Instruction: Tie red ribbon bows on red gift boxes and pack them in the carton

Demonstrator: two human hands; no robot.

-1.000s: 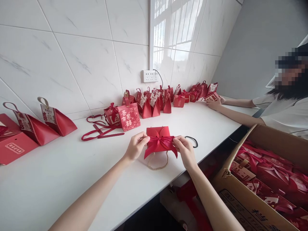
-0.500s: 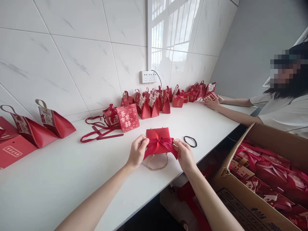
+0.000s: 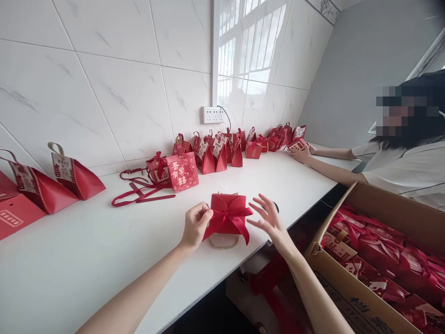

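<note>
From where I stand, the red box (image 3: 227, 200) rests on the table (image 3: 69, 269), near its front edge, between the person's two hands. A ribbon (image 3: 227, 215) is tied across its petal-shaped flaps in a bow, one tail hanging down on the right. A gold cord (image 3: 224, 246) loops out from the box on the side towards the front edge.

The left hand (image 3: 197, 226) pinches the left part of the bow between thumb and fingers. The right hand (image 3: 269, 225) has its fingers spread just beside the bow's right loop; I cannot tell whether a fingertip brushes the ribbon. A black band (image 3: 277, 207) shows partly behind that hand.

Towards the table's back edge, a floral box (image 3: 183, 171) stands upright, with flat dark-red straps (image 3: 158, 197) lying to its left. More red boxes (image 3: 208, 160) line the back edge towards the far right end, where a co-worker (image 3: 399, 171) in white sleeves leans both forearms on the table and holds a small box (image 3: 297, 146). Three others (image 3: 83, 181) sit at the left end.

Beyond the front edge, on the right, a carton (image 3: 337, 280) is packed with red boxes and ribbons.
</note>
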